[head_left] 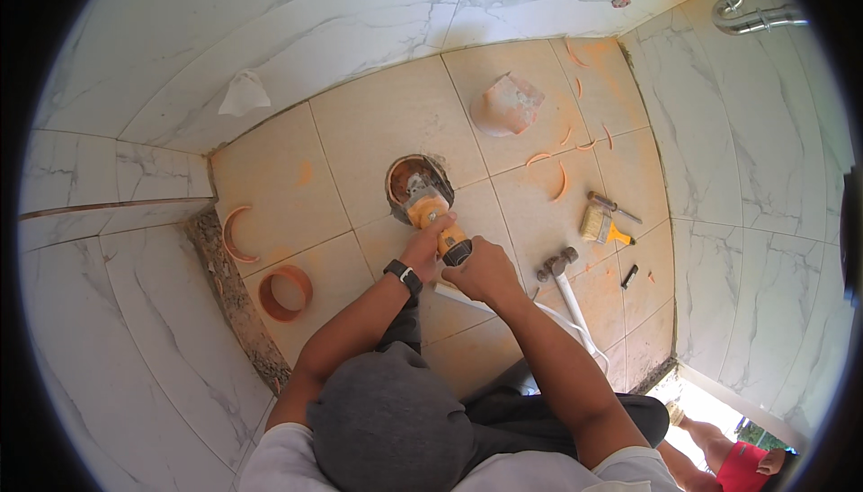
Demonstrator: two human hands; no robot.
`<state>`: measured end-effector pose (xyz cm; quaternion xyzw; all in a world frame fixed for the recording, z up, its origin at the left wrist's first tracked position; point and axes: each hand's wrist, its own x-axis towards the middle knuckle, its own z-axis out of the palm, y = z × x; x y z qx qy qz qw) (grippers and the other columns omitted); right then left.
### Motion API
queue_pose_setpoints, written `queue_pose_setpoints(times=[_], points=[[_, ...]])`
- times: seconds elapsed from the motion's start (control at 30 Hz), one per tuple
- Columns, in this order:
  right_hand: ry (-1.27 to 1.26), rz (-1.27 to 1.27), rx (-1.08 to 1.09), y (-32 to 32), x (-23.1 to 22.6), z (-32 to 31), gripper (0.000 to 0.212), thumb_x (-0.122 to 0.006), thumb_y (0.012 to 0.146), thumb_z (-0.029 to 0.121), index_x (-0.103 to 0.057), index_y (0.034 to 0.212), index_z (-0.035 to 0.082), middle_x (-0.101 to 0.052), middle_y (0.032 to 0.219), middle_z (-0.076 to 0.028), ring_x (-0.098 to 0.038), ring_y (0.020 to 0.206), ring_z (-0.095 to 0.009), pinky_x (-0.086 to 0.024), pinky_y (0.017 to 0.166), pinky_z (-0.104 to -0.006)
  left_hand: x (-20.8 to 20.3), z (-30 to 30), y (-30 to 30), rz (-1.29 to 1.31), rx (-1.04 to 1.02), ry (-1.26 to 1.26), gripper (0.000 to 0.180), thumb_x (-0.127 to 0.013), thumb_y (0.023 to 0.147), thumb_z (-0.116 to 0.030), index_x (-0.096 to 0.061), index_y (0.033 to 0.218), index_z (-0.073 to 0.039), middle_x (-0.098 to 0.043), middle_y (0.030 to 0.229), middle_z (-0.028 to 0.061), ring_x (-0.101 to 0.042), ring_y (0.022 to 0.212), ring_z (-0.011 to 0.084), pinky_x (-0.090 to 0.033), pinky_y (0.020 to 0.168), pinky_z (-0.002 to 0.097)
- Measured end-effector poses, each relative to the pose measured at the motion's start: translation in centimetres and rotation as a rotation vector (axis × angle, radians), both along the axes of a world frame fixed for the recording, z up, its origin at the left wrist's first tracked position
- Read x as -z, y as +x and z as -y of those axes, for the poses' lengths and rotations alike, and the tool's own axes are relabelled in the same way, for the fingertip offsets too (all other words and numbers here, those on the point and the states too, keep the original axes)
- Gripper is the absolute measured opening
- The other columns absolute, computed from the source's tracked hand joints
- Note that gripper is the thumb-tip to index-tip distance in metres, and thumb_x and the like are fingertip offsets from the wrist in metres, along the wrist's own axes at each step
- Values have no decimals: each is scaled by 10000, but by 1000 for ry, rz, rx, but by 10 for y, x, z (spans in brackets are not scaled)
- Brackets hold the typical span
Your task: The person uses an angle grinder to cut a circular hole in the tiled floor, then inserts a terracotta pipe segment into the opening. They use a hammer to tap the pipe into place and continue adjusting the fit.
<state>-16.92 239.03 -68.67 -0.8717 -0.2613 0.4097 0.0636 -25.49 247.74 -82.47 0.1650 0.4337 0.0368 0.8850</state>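
Note:
An angle grinder [430,210], yellow-orange with a black rear end, points down into a round hole [402,174] in the tiled floor. An orange-brown pipe rim lines the hole. Around the grinder's body wraps my left hand [424,251], a black watch on its wrist. My right hand [485,273] is closed on the black rear end. The grinder's head sits at the hole's near side; its disc is hidden from me. Close to my right hand, a white strip or cable lies on the floor.
At right lie a hammer [566,294], a paintbrush [597,224], a thin metal tool [622,209] and a small black item [629,276]. An orange pipe ring [286,294] is at left. Curved orange slivers [562,182] surround a dusty pale container [503,107]. Another person [744,467] is by the doorway.

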Motion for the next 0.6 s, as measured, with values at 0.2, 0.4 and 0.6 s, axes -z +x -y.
queue_pose_setpoints(times=[0.2,0.4,0.6], points=[[-20,0,17,-3,-4,0,554,-779,705,378,-621,995,-67,-708,915,-285,-711,902,-429,-566,805,-464,0,1,-1,20,5,-16,263,-726,935,-268,-575,1106,-137,-622,945,-3,-641,889,148,-522,812,320],[-69,-19,-12,-8,-7,6,659,-806,729,480,-609,1075,-45,-718,971,-251,-714,945,-408,-570,838,-464,-5,7,-7,24,18,33,282,-717,942,-270,-579,1130,-111,-636,973,12,-641,901,156,-516,831,322],[9,-43,-46,-7,2,21,635,-794,741,469,-591,1056,-44,-712,936,-269,-708,922,-433,-564,822,-481,-26,15,-13,-50,4,97,337,-725,930,-277,-579,1167,-87,-640,992,22,-644,910,157,-513,841,317]])
